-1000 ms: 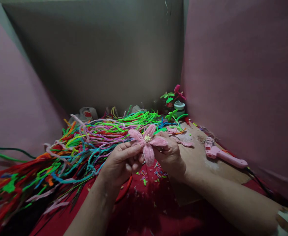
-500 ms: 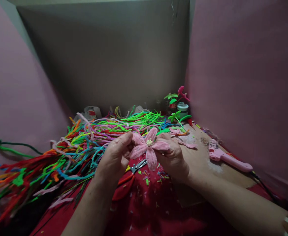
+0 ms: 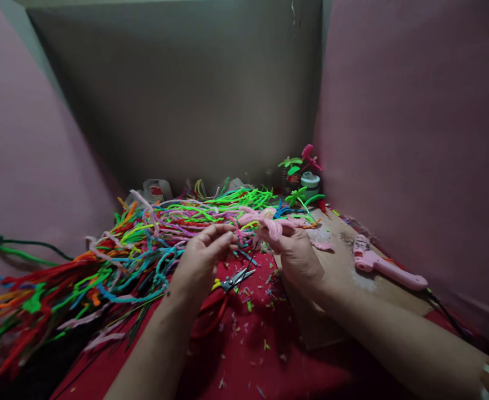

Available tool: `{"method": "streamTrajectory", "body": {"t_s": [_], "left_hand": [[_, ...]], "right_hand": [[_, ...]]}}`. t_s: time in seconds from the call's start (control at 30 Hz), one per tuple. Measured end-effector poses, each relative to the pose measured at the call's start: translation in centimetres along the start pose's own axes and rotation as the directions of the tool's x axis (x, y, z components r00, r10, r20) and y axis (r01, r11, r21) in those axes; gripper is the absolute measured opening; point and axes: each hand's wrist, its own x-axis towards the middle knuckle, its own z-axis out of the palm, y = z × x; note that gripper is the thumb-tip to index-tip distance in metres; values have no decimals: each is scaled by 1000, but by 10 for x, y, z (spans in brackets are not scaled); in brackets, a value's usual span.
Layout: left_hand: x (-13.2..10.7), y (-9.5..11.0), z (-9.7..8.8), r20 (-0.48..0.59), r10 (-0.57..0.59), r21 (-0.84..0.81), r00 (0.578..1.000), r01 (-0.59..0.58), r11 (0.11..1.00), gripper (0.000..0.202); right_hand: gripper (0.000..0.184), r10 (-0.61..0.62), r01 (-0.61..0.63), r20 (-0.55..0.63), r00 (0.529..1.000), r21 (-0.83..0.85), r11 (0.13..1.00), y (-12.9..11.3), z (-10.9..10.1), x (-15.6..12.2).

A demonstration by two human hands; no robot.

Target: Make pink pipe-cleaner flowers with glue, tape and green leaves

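My right hand (image 3: 300,255) pinches a fuzzy pink pipe-cleaner flower (image 3: 272,226) at its base. The flower is tilted, so its petals show from the side and bunch together. A thin dark stem (image 3: 253,254) hangs down below it. To the left of the flower, my left hand (image 3: 206,250) is loosely curled, its fingertips a small gap away from the petals; nothing shows between them. Below and between the hands, scissors (image 3: 231,282) with red-orange handles lie on the red cloth (image 3: 244,344), blades parted.
A big heap of coloured pipe cleaners (image 3: 144,244) spreads across the left and back. Right of my hands, a pink glue gun (image 3: 388,269) rests on a brown board (image 3: 336,278) near loose pink petals (image 3: 323,245). Behind stand a pale jar (image 3: 310,182) and green flowers (image 3: 297,196). Clippings dot the cloth.
The flower has turned from facing me to side-on, and its stem now shows. My left hand has let go of the petal and drawn slightly away. My right hand still holds the flower.
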Motion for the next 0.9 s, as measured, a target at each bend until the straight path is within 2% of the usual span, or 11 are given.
{"method": "streamTrajectory", "body": {"t_s": [0.07, 0.13, 0.2, 0.3, 0.37, 0.4, 0.43, 0.5, 0.63, 0.8, 0.9], "left_hand": [[-5, -7, 11, 68, 81, 203, 994, -93, 975, 25], [-10, -17, 23, 136, 220, 398, 966, -257, 881, 23], [-14, -27, 31, 159, 385, 604, 909, -398, 690, 19], [-16, -38, 32, 209, 530, 804, 822, -453, 385, 12], [-15, -42, 28, 240, 568, 853, 787, -450, 262, 16], [-14, -42, 26, 246, 581, 861, 776, -451, 237, 17], [-13, -42, 24, 243, 591, 858, 769, -454, 239, 18], [-12, -39, 22, 211, 586, 833, 782, -457, 311, 18], [-14, -30, 24, 105, 486, 740, 868, -394, 545, 22], [-19, -23, 26, 21, 433, 648, 901, -343, 680, 20], [-19, -22, 27, -29, 329, 486, 944, -275, 830, 21]], "right_hand": [[6, 81, -81, 2, 997, 109, 991, -1, 1, 2], [7, 108, -106, 0, 994, 150, 983, -2, 1, 2], [7, 109, -106, -13, 994, 147, 983, -2, 2, 1], [11, 120, -119, -4, 993, 121, 985, -1, 4, -3], [15, 129, -130, 20, 991, 113, 985, 0, 5, -5], [16, 128, -131, 29, 991, 109, 985, 0, 5, -5], [17, 126, -129, 33, 991, 95, 987, 1, 5, -6], [16, 116, -119, 39, 992, 58, 991, 3, 5, -6], [13, 69, -71, 70, 995, 26, 997, 3, 4, -7], [12, 20, -10, 110, 994, -91, 996, -3, 3, -6], [13, -24, 42, 111, 993, -162, 986, -4, 3, -6]]}}
